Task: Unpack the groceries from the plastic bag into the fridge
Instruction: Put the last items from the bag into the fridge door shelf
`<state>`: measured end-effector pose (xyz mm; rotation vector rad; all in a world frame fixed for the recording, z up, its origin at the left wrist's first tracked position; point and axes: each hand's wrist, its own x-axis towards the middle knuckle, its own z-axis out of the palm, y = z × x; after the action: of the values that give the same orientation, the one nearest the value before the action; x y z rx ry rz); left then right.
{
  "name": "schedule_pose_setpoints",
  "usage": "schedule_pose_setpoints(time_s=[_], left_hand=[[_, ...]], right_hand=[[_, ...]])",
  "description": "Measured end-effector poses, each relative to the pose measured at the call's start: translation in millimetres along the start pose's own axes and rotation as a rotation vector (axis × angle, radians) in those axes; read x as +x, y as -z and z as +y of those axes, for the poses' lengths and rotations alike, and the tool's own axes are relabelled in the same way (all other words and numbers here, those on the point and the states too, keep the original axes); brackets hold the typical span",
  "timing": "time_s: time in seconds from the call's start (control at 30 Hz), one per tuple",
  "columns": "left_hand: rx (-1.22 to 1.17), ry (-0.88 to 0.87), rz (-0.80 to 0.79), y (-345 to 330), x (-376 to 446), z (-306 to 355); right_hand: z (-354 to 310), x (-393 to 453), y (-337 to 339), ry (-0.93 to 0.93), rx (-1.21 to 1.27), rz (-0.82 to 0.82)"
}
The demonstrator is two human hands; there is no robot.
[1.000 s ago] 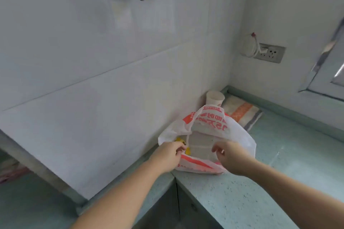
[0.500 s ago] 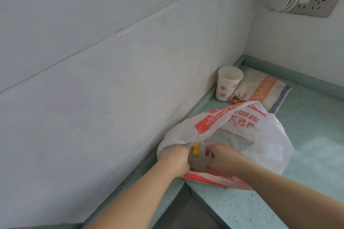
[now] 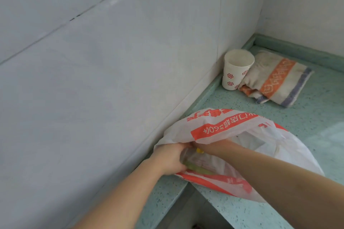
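Note:
A white plastic bag [image 3: 229, 128] with red-orange print lies open on the green speckled counter [image 3: 316, 113] by the tiled wall. My left hand [image 3: 170, 160] grips the bag's near left edge. My right hand [image 3: 210, 146] reaches inside the bag; its fingers are hidden under the upper flap. Inside I see a small yellow thing [image 3: 199, 151] and a pale green packet [image 3: 197, 169] through the plastic. The fridge is out of view.
A paper cup [image 3: 235, 72] with red flower marks stands in the corner, beside a folded orange, white and blue towel [image 3: 275, 80]. The counter edge drops off just below the bag. Tiled walls close the left and back.
The view has moved closer and lower. My right hand has gone deeper into the bag, under the flap. My left hand still holds the bag's edge.

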<state>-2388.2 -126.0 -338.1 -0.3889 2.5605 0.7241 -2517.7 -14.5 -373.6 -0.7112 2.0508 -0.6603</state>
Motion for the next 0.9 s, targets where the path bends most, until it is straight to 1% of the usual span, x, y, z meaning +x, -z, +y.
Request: schedule_pose_setpoints(time_s=[0.07, 0.13, 0.23, 0.3, 0.33, 0.37, 0.43, 0.5, 0.7, 0.8, 0.9], left_hand=[[0.056, -0.026, -0.002, 0.1, 1.6, 0.1], [0.187, -0.048, -0.016, -1.2, 2.4, 0.5], [0.374, -0.161, -0.042, -4.5, 3.9, 12.9], [0.471, -0.242, -0.068, -10.0, 7.0, 25.5], [0.504, -0.262, -0.068, -12.2, 9.0, 31.0], [0.527, -0.267, -0.068, -13.9, 10.8, 36.2], [0.529, -0.258, -0.062, -14.5, 14.4, 45.9], [0.51, -0.243, -0.038, -11.7, 17.5, 55.7], [0.556, -0.255, 0.149, -2.2, 27.5, 76.6], [0.418, -0.165, 0.146, 3.0, 35.7, 81.5], [0.252, -0.118, 0.114, 12.5, 38.5, 88.2]], right_hand=[[0.1, 6.6, -3.6, 0.014, 0.024, -0.022], [1.0, 9.1, -3.6, 0.038, 0.041, -0.013], [2.0, 5.3, 8.3, 0.041, -0.027, -0.024], [2.5, -2.5, 23.3, 0.095, -0.164, -0.001], [3.9, -6.7, 30.2, 0.143, -0.299, 0.035], [3.5, -13.8, 38.5, 0.172, -0.37, 0.07], [12.1, -17.1, 50.7, 0.188, -0.419, 0.067], [21.5, -21.1, 61.3, 0.101, -0.421, 0.023], [32.5, -53.7, 98.3, -0.06, -0.398, -0.061], [38.5, -68.3, 110.0, -0.101, -0.359, -0.065], [42.7, -88.8, 120.2, -0.076, -0.348, 0.018]])
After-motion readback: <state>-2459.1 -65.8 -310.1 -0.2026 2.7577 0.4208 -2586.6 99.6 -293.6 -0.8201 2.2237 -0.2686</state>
